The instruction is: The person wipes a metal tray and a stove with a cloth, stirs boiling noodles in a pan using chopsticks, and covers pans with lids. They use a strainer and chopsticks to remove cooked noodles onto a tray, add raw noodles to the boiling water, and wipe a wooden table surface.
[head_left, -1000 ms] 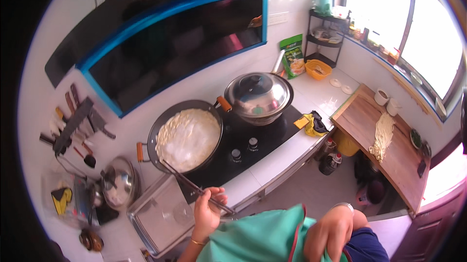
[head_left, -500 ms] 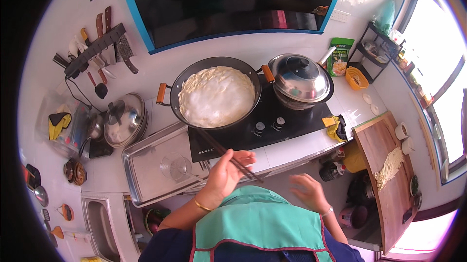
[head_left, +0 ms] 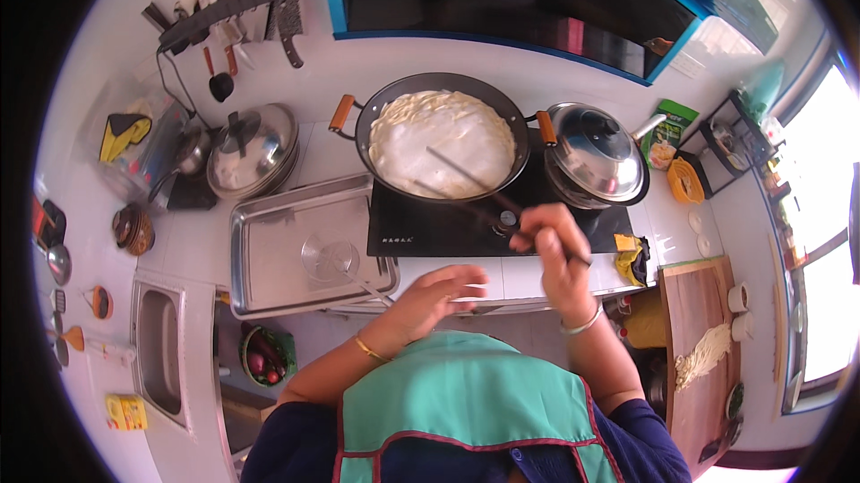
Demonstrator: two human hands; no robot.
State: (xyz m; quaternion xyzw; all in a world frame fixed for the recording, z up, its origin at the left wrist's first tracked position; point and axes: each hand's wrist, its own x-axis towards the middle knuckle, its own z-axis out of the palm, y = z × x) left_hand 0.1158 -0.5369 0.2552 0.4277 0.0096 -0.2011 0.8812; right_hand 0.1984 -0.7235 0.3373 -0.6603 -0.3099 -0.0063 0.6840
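Note:
My right hand [head_left: 560,259] is closed round a pair of dark chopsticks [head_left: 460,169]. Their tips reach over a wide black wok [head_left: 430,81] with wooden handles; whether they touch the contents cannot be made out. Inside, white foam [head_left: 439,133] covers most of the surface, and noodle strands show along the edge. My left hand [head_left: 434,304] hovers before the counter's front edge, fingers stretched and slightly apart, with nothing in it. A mesh skimmer [head_left: 330,257] lies on the steel tray [head_left: 269,250] to its left.
Right of the wok sits a pot with a shiny lid [head_left: 591,151]. A yellow-and-black cloth [head_left: 633,261] lies at the stove's right corner. Raw noodles [head_left: 703,357] rest on a wooden board [head_left: 694,304] at right. Another lidded pan [head_left: 253,153] stands at left, beneath a knife rack [head_left: 228,8].
The chopsticks have passed from my left hand to my right, which has moved up toward the wok. Their tips now point over it. The whole view has shifted.

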